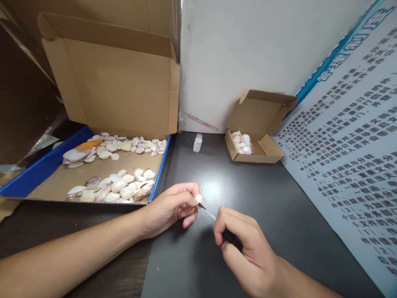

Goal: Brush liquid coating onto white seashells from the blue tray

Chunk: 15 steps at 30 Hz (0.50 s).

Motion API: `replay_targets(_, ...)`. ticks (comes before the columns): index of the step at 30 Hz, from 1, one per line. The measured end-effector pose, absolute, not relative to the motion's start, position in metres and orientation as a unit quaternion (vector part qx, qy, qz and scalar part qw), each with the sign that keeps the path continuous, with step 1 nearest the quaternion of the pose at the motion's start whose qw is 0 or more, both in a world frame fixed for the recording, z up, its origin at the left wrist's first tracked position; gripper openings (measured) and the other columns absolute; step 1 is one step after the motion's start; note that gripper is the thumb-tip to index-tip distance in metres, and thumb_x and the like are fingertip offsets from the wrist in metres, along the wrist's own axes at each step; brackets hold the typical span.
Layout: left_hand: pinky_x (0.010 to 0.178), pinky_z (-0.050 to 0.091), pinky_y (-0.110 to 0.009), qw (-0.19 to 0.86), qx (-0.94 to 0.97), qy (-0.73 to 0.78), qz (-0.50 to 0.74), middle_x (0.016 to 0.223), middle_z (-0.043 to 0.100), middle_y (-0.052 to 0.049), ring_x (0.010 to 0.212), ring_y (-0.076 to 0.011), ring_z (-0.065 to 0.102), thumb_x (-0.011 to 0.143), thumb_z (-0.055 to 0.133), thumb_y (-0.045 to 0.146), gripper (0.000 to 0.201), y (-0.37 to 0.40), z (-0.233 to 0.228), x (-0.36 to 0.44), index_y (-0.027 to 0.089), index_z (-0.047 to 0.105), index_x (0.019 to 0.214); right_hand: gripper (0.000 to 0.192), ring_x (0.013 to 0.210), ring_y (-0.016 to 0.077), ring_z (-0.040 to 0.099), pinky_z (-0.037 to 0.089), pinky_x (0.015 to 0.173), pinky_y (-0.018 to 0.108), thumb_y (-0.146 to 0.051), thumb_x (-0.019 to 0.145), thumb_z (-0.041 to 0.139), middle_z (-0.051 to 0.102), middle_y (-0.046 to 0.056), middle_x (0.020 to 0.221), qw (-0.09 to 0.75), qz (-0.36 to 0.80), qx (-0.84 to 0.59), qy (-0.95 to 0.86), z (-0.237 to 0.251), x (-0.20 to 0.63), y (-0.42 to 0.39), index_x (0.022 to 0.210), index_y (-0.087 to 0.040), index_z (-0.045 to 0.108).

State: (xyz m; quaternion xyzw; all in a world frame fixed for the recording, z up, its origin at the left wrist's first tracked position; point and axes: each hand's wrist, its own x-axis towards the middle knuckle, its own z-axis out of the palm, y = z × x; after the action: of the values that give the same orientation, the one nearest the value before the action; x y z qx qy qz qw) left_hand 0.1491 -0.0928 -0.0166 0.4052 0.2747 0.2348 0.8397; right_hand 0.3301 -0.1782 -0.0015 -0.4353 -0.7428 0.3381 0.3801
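Observation:
Pinched between the thumb and fingertips of my left hand (181,205) is a small white seashell (199,199). My right hand (245,244) grips the black handle of a small brush (208,212), which has a thin clear stem and a dark tip. That tip touches the shell, or lies right against it. Both hands are over the dark grey table mat (186,265). Beyond them stands a small uncapped glass bottle (197,143) with a whitish label or content.
At left, a blue-edged cardboard box (56,182) with its lid raised holds many shells (120,186) in two groups. A smaller open cardboard box (259,157) with white shells (243,142) stands back right. A white panel rises behind; a printed poster (350,165) lines the right.

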Motion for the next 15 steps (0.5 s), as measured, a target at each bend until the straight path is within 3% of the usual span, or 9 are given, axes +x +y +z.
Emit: replay_targets(15, 0.048, 0.028, -0.021, 0.848, 0.397, 0.264, 0.232, 0.047, 0.035, 0.008, 0.042, -0.0076, 0.039, 0.072, 0.059, 0.019, 0.014, -0.0928, -0.0182, 0.1479, 0.019, 0.047, 0.065, 0.015, 0.052, 0.0091, 0.036, 0.026, 0.049, 0.022, -0.005, 0.068, 0.039, 0.04, -0.005, 0.057, 0.379, 0.335, -0.465, -0.727, -0.0049, 0.3317, -0.1768, 0.068, -0.02, 0.039)
